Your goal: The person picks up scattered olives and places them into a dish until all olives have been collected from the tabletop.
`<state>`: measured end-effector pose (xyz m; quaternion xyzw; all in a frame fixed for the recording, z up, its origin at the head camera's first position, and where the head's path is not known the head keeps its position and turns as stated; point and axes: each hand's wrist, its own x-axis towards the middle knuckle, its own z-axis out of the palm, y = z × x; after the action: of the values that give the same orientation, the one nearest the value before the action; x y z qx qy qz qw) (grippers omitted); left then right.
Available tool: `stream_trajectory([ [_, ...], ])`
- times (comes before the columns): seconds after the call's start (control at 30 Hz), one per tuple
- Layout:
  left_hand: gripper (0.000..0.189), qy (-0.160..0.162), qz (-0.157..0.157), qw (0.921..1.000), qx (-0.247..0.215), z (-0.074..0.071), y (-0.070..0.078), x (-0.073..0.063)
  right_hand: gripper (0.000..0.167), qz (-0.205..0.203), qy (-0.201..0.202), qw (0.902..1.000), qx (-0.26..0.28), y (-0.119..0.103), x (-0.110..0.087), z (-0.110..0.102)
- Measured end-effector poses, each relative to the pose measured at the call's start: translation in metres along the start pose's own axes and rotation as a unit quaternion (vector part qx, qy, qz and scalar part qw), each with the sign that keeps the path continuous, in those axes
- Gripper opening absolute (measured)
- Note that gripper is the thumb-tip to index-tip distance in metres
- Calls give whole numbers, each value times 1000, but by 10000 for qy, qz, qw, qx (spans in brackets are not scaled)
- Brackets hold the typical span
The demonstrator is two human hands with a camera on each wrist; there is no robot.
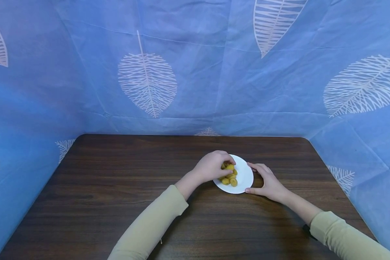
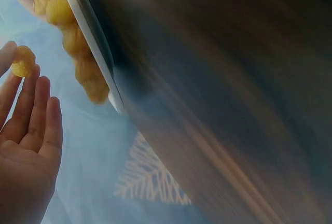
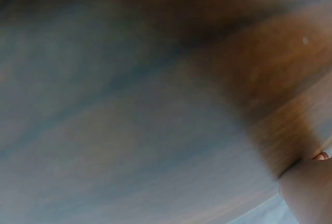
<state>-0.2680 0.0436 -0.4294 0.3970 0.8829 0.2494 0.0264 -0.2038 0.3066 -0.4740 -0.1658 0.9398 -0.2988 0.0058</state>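
Note:
On the table stands a white plate [image 1: 243, 178], which carries several small golden-yellow ball-shaped pieces [image 1: 233, 182] heaped on its left side. My left hand [image 1: 212, 165] is over that heap. In the left wrist view, the left hand [image 2: 31, 130] pinches one yellow ball [image 2: 23, 61] between thumb and fingertips, apart from the other balls [image 2: 78, 40]. At the plate's right side, my right hand [image 1: 269, 182] holds the rim between thumb and fingers spread along it. Only a small part of the right hand [image 3: 308, 185] appears in the right wrist view.
The dark wood-grain table [image 1: 117, 173] has its far edge a short way behind the plate. Blue cloth [image 1: 198, 72] with white leaf prints hangs behind the table and along both sides.

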Motion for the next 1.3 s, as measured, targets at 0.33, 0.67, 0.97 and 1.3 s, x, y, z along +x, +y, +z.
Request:
stream_trajectory([
  [0.33, 26, -312, 7, 9993, 211, 20, 15, 20, 93, -91, 51, 9999, 51, -3, -2, 0],
  [0.67, 23, -727, 173, 9963, 420, 27, 17, 30, 94, -145, 88, 9999, 16, 1, -1, 1],
  [0.97, 20, -725, 257, 9961, 429, 33, 15, 33, 95, -219, 119, 9997, 46, 1, -2, 1],
  [1.3, 21, -800, 259, 9954, 467, 30, 17, 33, 95, -312, 167, 9993, 121, 4, -2, 2],
])
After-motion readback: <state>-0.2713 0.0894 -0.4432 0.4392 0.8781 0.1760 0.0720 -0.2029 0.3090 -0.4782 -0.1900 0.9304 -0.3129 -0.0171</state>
